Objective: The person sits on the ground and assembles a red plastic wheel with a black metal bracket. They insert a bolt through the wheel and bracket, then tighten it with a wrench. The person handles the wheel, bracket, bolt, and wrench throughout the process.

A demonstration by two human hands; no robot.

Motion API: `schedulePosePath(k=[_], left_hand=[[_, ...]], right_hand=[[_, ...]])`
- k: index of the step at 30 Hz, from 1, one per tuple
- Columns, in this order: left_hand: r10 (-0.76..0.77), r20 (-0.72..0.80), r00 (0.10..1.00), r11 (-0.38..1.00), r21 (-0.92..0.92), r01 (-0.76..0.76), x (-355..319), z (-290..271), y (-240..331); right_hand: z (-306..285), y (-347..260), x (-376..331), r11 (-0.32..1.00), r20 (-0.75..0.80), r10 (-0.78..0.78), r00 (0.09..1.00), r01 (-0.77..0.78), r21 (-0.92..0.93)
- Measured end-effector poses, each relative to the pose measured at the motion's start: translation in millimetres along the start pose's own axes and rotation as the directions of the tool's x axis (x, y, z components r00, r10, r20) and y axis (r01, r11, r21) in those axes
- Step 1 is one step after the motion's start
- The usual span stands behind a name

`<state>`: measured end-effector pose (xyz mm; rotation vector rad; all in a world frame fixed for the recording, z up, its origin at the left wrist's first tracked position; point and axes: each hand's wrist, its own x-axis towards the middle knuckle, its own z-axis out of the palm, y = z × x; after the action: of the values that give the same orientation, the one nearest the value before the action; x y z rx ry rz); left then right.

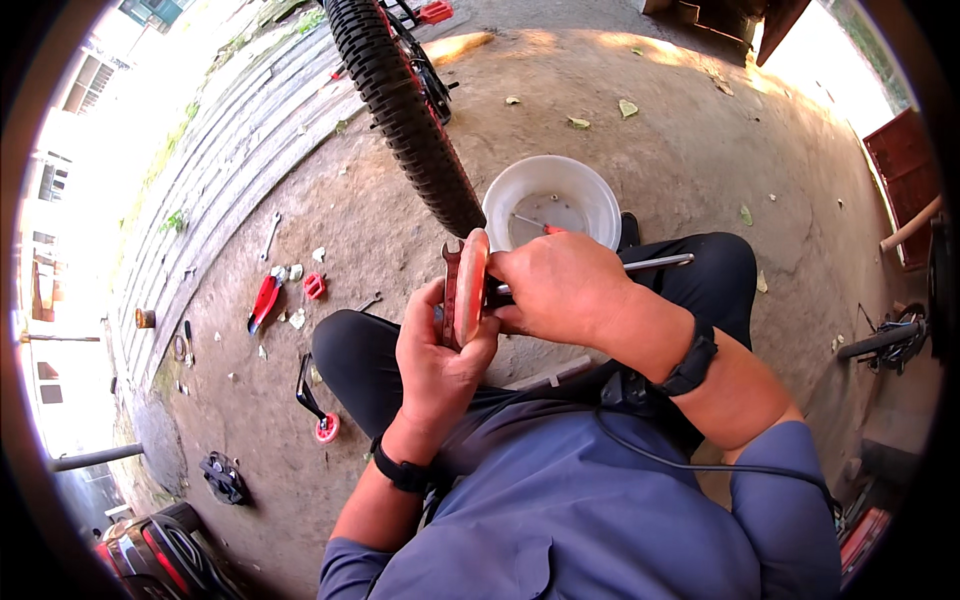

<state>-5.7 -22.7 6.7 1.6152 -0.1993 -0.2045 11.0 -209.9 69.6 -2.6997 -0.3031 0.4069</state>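
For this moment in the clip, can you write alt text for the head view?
Seated on a dirt floor, a person's left hand grips a reddish flat part and a wrench, while the right hand works a metal rod against them. Ahead are a white bowl and a knobby tyre.

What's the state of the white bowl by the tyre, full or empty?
Nearly empty. The white bowl sits upright on the ground beside the tyre; its bare bottom shows, with only a red-handled tool lying inside.

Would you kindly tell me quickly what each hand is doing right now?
Left hand: closed around a red part and a wrench.
Right hand: closed on a metal rod.
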Motion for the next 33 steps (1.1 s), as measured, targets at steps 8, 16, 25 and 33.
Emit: schedulePosePath(k=[8,16,25,33], left_hand=[[-0.086,-0.028,0.996,0.995,-0.048,0.085,2,-5,-2],[-0.081,-0.062,0.995,0.996,-0.054,0.077,4,-9,-7],[-0.104,-0.172,0.98,0.99,-0.109,0.086,8,-27,-19],[-0.129,-0.242,0.962,0.976,-0.201,0.08,5,-66,-30]], right_hand=[[1,-5,7,0.998,0.062,0.028,0.998,-0.031,0.055],[11,-2,11,0.996,0.003,-0.034,0.999,0.034,0.087],[14,27,16,0.992,0.026,-0.026,0.999,0.022,0.127],[19,141,57,0.233,0.147,0.499,0.854,-0.296,0.926]])
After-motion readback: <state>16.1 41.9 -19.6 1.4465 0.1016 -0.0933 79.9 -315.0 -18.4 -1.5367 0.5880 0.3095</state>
